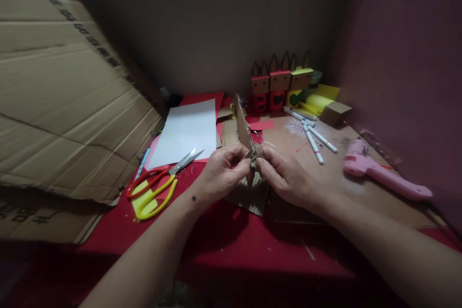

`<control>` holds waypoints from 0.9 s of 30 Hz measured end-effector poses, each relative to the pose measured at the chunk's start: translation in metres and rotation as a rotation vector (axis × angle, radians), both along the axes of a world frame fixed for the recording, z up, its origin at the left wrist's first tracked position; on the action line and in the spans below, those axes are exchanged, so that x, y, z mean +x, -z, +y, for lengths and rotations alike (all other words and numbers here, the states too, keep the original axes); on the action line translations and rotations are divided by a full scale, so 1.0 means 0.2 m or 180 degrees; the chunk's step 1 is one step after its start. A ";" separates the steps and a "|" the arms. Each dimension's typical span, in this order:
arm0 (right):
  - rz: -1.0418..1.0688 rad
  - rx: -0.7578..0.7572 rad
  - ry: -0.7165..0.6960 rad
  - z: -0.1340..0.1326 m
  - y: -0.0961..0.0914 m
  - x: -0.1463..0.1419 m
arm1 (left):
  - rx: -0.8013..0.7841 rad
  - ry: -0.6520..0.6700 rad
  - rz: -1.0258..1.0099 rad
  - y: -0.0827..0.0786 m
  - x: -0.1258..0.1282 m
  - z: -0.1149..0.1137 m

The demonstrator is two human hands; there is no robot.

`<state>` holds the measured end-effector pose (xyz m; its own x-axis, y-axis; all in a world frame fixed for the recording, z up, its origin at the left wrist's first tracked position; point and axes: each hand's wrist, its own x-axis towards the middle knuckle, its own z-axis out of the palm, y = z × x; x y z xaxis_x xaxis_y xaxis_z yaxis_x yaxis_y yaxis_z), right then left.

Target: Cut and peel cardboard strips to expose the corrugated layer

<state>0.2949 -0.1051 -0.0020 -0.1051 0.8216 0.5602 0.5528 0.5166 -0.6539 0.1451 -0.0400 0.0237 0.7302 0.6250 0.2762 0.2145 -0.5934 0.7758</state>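
Between left hand [221, 173] and right hand [285, 175] (fingertips pinching): cardboard piece [249, 163].

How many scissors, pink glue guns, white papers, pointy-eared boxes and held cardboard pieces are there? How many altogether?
Scissors: 1
Pink glue gun: 1
White paper: 1
Pointy-eared boxes: 3
Cardboard piece, pinched by left hand and right hand: 1
Total: 7
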 end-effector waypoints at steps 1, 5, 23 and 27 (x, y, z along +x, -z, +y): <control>0.0024 -0.0021 0.0005 0.00 0.00 0.00 | 0.0085 -0.0056 0.0023 0.00 0.00 0.00; -0.0010 -0.0010 -0.0017 0.00 0.01 0.00 | 0.0686 -0.0240 0.0152 0.02 0.00 -0.03; -0.0246 0.0048 -0.0088 0.00 0.00 -0.01 | 0.0324 -0.0146 0.0226 -0.02 0.00 -0.04; -0.0171 0.0001 -0.0120 0.00 -0.01 0.00 | 0.0138 -0.0083 0.0290 -0.01 -0.01 -0.02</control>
